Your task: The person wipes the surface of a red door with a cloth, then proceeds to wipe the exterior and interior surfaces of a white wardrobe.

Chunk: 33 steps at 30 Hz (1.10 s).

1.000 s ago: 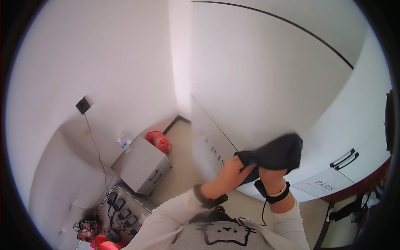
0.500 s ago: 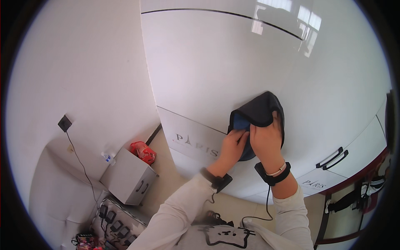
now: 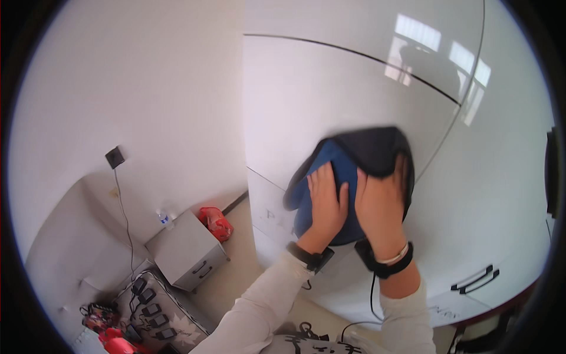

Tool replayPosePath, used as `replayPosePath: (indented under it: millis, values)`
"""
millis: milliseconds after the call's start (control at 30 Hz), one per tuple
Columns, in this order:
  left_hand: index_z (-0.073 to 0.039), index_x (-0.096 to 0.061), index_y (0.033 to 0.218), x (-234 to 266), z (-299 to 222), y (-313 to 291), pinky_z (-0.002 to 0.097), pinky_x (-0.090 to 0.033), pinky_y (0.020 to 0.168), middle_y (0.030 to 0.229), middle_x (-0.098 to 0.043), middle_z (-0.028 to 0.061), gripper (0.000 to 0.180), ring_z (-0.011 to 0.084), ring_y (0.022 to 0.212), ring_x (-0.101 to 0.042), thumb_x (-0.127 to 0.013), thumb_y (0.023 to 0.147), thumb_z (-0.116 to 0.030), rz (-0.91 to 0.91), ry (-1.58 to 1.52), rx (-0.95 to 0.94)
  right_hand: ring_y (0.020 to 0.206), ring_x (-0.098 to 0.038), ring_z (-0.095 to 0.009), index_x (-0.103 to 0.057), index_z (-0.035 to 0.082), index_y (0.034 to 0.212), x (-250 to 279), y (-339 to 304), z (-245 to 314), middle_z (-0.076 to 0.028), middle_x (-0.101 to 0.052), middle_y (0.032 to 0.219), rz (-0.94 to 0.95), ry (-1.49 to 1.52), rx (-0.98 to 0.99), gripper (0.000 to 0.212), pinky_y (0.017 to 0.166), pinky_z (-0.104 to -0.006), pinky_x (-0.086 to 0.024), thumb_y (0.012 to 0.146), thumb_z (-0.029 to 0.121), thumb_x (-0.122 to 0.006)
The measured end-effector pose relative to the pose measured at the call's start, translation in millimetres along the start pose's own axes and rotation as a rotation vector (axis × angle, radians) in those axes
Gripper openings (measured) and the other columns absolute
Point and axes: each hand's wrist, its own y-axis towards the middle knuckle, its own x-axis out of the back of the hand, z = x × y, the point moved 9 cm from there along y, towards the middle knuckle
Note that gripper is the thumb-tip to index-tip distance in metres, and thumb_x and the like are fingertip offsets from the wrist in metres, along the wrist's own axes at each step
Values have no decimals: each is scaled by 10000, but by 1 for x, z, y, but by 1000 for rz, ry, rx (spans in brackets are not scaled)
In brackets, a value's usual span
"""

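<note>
A piece of dark grey and blue fabric with black edging [image 3: 339, 227] lies spread against the glossy white cabinet front [image 3: 306, 88]. Its dark upper part folds down over the blue side. My left hand [image 3: 325, 203] rests on the blue face, fingers stretched out flat and thumb apart. Close beside it, my right hand [image 3: 380, 203] lies over the right part of the fabric. Its fingers point upward and are spread from the thumb, with the dark flap dipping between them; the fingertips are blurred. Each wrist wears a black band with a small device.
Black handles [image 3: 474, 280] stick out from the cabinet at lower right. At left stand a grey bedside cabinet [image 3: 183, 248], a red plastic bag [image 3: 217, 223], a bottle [image 3: 164, 219] and a padded headboard [image 3: 65, 242]. Several black devices [image 3: 151, 311] with cables lie at lower left.
The fabric has been spread wider, baring more blue. My left hand has gone from bent fingers at its edge to lying flat on it. The whole view has shifted.
</note>
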Motion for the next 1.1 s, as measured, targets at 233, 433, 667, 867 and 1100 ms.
replayPosePath:
  millis: [233,433,667,867,1100]
  values:
    - [94,-390,1143,-6,14,-6,464,-318,783,1012,-468,265,436,408,892,-419,-520,802,-144,-29,87,-135,1062,-394,-447,-462,-66,1097,-12,-14,14,-247,-456,1112,76,112,114,340,959,-442,-323,782,57,-498]
    - [77,-453,1022,6,0,34,475,-335,771,875,-453,226,341,373,821,-423,-516,784,-160,-112,111,-168,1105,-362,-463,-471,-60,1113,-33,3,17,-236,-474,1146,25,201,46,312,979,-454,-288,831,72,-466]
    - [-17,-539,951,-22,40,-26,484,-352,773,854,-524,162,282,354,795,-496,-520,754,-218,115,58,-327,1101,-426,-362,-495,-45,1110,-93,-52,18,-207,-507,1140,134,188,-142,313,994,-424,-265,839,112,-481]
    - [4,-479,829,22,62,70,458,-322,676,739,-492,151,225,328,712,-475,-536,740,-194,-34,69,-188,1056,-463,-375,-509,-52,1084,-83,21,34,-215,-515,1127,-71,50,-60,320,937,-426,-319,856,171,-490]
    - [-78,-600,779,7,116,15,456,-368,634,642,-540,107,160,305,591,-509,-526,740,-215,117,72,-389,1088,-460,-366,-556,-19,1033,-144,-6,57,-196,-534,1116,-88,69,-71,301,984,-425,-287,760,51,-449]
